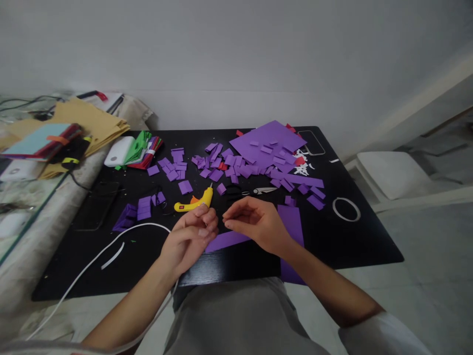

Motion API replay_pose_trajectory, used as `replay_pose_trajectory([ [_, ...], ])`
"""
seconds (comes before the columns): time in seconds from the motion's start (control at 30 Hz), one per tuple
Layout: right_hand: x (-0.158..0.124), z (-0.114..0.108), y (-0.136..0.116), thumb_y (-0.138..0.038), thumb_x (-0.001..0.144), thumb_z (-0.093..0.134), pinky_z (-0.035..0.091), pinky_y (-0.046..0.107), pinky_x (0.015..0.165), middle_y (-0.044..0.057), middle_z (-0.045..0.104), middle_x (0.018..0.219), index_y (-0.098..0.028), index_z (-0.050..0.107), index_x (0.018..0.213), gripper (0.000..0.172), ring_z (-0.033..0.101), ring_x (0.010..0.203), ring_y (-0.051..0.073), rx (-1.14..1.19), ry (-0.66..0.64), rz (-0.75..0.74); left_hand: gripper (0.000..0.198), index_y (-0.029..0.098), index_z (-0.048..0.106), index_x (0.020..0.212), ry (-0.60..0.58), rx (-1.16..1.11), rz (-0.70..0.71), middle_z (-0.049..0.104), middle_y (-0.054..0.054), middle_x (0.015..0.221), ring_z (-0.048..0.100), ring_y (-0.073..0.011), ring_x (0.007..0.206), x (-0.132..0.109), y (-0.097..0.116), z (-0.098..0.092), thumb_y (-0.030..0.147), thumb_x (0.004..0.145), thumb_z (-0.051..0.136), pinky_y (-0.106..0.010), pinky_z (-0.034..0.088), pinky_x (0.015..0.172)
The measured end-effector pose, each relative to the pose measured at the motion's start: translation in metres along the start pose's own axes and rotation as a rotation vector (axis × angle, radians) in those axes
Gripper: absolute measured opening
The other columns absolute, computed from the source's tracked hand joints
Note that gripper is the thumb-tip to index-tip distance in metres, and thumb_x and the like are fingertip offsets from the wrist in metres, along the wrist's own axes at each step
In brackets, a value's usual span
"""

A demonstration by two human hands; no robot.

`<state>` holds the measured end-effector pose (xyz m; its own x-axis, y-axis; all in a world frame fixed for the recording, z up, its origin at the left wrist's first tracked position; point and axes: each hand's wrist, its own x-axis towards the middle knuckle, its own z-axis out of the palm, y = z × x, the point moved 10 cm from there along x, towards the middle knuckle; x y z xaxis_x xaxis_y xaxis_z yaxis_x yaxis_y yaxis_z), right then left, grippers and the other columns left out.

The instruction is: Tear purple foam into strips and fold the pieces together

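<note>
My left hand [194, 234] is raised over the front of the table with its fingers curled and the thumb pressed toward them. Whether anything small lies in that pinch, I cannot make out. Facing it is my right hand [258, 224], loosely curved, with a small gap between thumb and fingertips and nothing visible in it. The two hands do not touch. Just behind the left fingers lies a yellow glue gun [195, 201], nozzle toward the back right. Below the hands runs a purple paper strip [227, 240]. Scissors [264, 190] lie behind the right hand, partly hidden.
Small folded purple pieces [177, 167] and a large purple sheet [271, 140] cover the back of the black table [354, 241]. A tape ring [346, 209] lies at right. A white cable [99, 254] crosses the left side. A phone [96, 206] lies at left.
</note>
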<state>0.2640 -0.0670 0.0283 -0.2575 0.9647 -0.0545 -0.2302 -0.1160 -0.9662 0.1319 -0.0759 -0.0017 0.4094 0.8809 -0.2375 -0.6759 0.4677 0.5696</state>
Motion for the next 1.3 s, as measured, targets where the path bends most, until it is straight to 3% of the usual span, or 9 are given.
replay_pose_trajectory([
  [0.13, -0.002, 0.006, 0.004, -0.031, 0.07, 0.096, 0.062, 0.03, 0.083, 0.0, 0.077, 0.085, -0.021, 0.076, 0.085, 0.027, 0.074, 0.081, 0.015, -0.014, 0.021, 0.001, 0.024, 0.017, 0.058, 0.083, -0.061, 0.142, 0.08, 0.056, 0.002, 0.082, 0.055, -0.0075, 0.066, -0.001, 0.003, 0.002, 0.006, 0.073, 0.076, -0.019, 0.049, 0.058],
  [0.27, -0.004, 0.004, 0.021, -0.036, 0.07, 0.096, 0.062, 0.034, 0.085, 0.0, 0.077, 0.083, -0.02, 0.076, 0.083, 0.029, 0.074, 0.08, 0.016, 0.045, 0.035, 0.135, 0.016, 0.019, 0.06, 0.087, -0.162, 0.801, 0.468, 0.068, -0.002, 0.091, 0.065, -0.0118, 0.082, -0.018, 0.028, 0.022, 0.006, 0.088, 0.07, -0.023, 0.055, 0.075],
  [0.37, -0.008, -0.004, 0.033, -0.035, 0.066, 0.098, 0.06, 0.035, 0.092, 0.001, 0.079, 0.088, -0.02, 0.077, 0.085, 0.031, 0.075, 0.085, 0.016, 0.063, 0.035, 0.223, 0.02, 0.018, 0.066, 0.099, -0.31, 1.341, 0.758, 0.075, -0.007, 0.102, 0.071, -0.0172, 0.094, -0.037, 0.028, 0.051, 0.002, 0.088, 0.067, -0.03, 0.057, 0.087],
  [0.53, -0.012, -0.021, 0.046, -0.034, 0.058, 0.101, 0.058, 0.035, 0.093, -0.001, 0.077, 0.084, -0.02, 0.077, 0.081, 0.037, 0.073, 0.082, 0.015, 0.037, 0.078, 0.295, 0.024, 0.016, 0.069, 0.107, -0.42, 1.752, 0.996, 0.081, -0.009, 0.11, 0.076, -0.0236, 0.099, -0.05, 0.013, 0.067, 0.004, 0.087, 0.065, -0.036, 0.063, 0.087],
  [0.7, -0.012, -0.028, 0.049, -0.035, 0.052, 0.103, 0.059, 0.032, 0.087, -0.002, 0.075, 0.079, -0.02, 0.074, 0.077, 0.041, 0.071, 0.078, 0.014, 0.021, 0.112, 0.297, 0.026, 0.017, 0.072, 0.109, -0.452, 1.809, 1.038, 0.082, -0.008, 0.114, 0.078, -0.0259, 0.106, -0.052, 0.006, 0.065, 0.005, 0.088, 0.064, -0.039, 0.066, 0.092],
  [1.0, -0.008, -0.033, 0.046, -0.034, 0.051, 0.103, 0.059, 0.03, 0.078, -0.003, 0.072, 0.072, -0.019, 0.072, 0.07, 0.039, 0.068, 0.07, 0.013, 0.016, 0.155, 0.224, 0.046, 0.025, 0.077, 0.125, -0.441, 1.736, 0.916, 0.081, -0.008, 0.123, 0.079, -0.0293, 0.113, -0.047, 0.007, 0.057, 0.004, 0.085, 0.067, -0.043, 0.066, 0.098],
  [1.17, -0.008, -0.032, 0.045, -0.034, 0.054, 0.102, 0.061, 0.03, 0.079, -0.002, 0.074, 0.074, -0.019, 0.072, 0.072, 0.038, 0.07, 0.073, 0.014, 0.037, 0.16, 0.2, 0.049, 0.027, 0.076, 0.128, -0.432, 1.715, 0.859, 0.08, -0.008, 0.127, 0.077, -0.0297, 0.117, -0.042, 0.007, 0.052, 0.004, 0.086, 0.067, -0.044, 0.064, 0.099],
  [1.23, -0.008, -0.033, 0.044, -0.035, 0.057, 0.101, 0.062, 0.03, 0.081, -0.001, 0.075, 0.077, -0.019, 0.072, 0.074, 0.038, 0.072, 0.074, 0.014, 0.059, 0.158, 0.197, 0.046, 0.027, 0.077, 0.125, -0.411, 1.671, 0.823, 0.079, -0.009, 0.127, 0.077, -0.0291, 0.116, -0.04, 0.009, 0.051, 0.004, 0.087, 0.067, -0.043, 0.064, 0.098],
  [1.3, -0.009, -0.038, 0.043, -0.038, 0.062, 0.1, 0.063, 0.032, 0.081, 0.0, 0.076, 0.079, -0.019, 0.073, 0.079, 0.037, 0.075, 0.075, 0.015, 0.067, 0.16, 0.195, 0.037, 0.026, 0.078, 0.116, -0.314, 1.536, 0.766, 0.081, -0.01, 0.119, 0.078, -0.0264, 0.107, -0.035, 0.019, 0.046, 0.005, 0.087, 0.07, -0.039, 0.063, 0.093],
])
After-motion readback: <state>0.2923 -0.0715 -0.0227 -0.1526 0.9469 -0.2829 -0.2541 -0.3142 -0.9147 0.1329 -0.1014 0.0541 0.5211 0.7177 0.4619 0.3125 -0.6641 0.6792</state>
